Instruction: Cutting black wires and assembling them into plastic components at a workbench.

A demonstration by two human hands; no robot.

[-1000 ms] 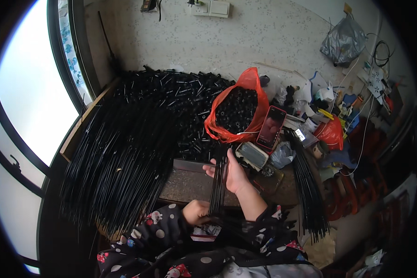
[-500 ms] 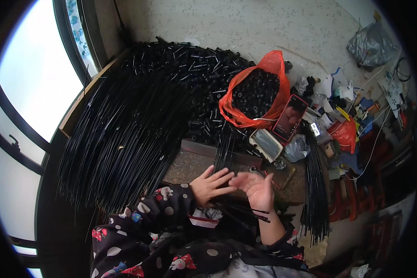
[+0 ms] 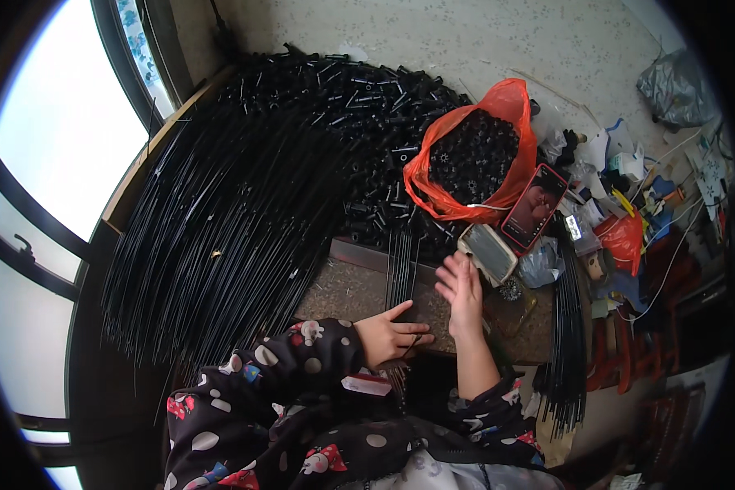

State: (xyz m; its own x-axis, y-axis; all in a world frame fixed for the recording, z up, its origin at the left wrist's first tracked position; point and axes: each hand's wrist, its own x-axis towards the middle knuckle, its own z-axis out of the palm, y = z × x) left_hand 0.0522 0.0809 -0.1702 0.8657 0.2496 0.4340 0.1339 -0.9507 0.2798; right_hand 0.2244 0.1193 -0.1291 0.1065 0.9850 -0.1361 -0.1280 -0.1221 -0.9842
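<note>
At the near edge of the brown worktop (image 3: 343,286), my left hand (image 3: 388,335) lies over a few thin black rods (image 3: 401,265), its fingers stretched to the right and its thumb apart. The rods run from beside the pile of parts, under that hand, and down toward my lap. A dark strand shows by its fingertips. My right hand (image 3: 461,298) is raised just to the right, fingers apart, with nothing visible in it. Near its fingertips lies a cream-framed rectangular object (image 3: 488,253).
A broad heap of black rods (image 3: 212,253) covers the left side. Behind lie many black tubular parts (image 3: 367,94) and a red plastic bag (image 3: 524,114) of small black pieces. A phone (image 3: 535,207), another rod bundle (image 3: 565,351) and clutter with a red bag (image 3: 623,242) are rightward.
My right hand has moved up and away from the left hand. My left hand has turned and settled on the rods. Rod ends near my right wrist are no longer there; the view has shifted slightly.
</note>
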